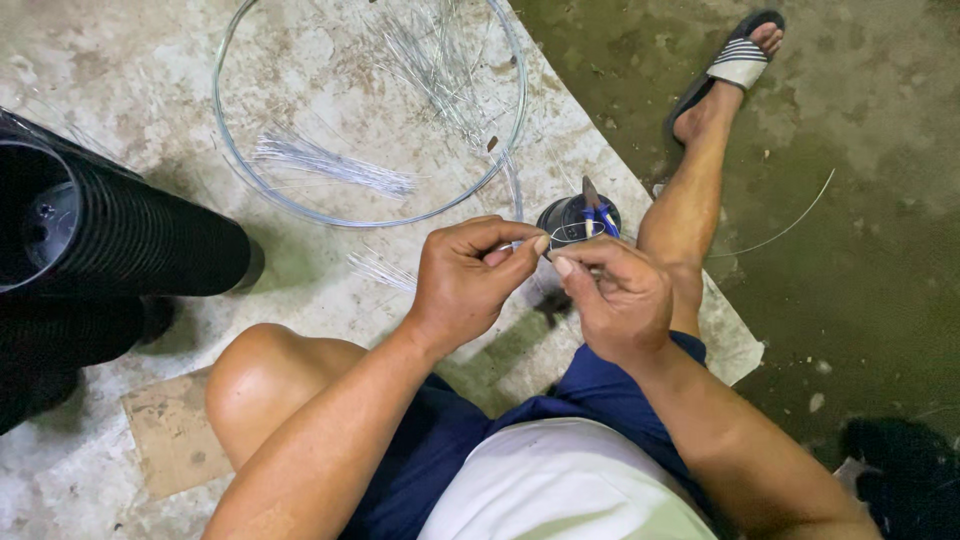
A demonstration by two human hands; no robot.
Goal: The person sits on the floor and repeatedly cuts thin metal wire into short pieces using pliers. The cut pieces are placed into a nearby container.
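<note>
Both hands meet at mid-frame, fingertips touching. Left hand (468, 280): thumb and forefinger pressed together, pinching a thin silver wire piece (522, 243) at its near end. Right hand (615, 295): likewise pinched shut on the same wire from the opposite side. Wire's long axis cannot be told; most of it is hidden by the fingers. Just beyond the right hand's knuckles stands a small black plastic cup (572, 218) holding blue-handled pliers (597, 212). Farther out, nearer the left hand, lies a large grey wire hoop (224, 138) around loose bundles of cut silver wires (330, 163).
</note>
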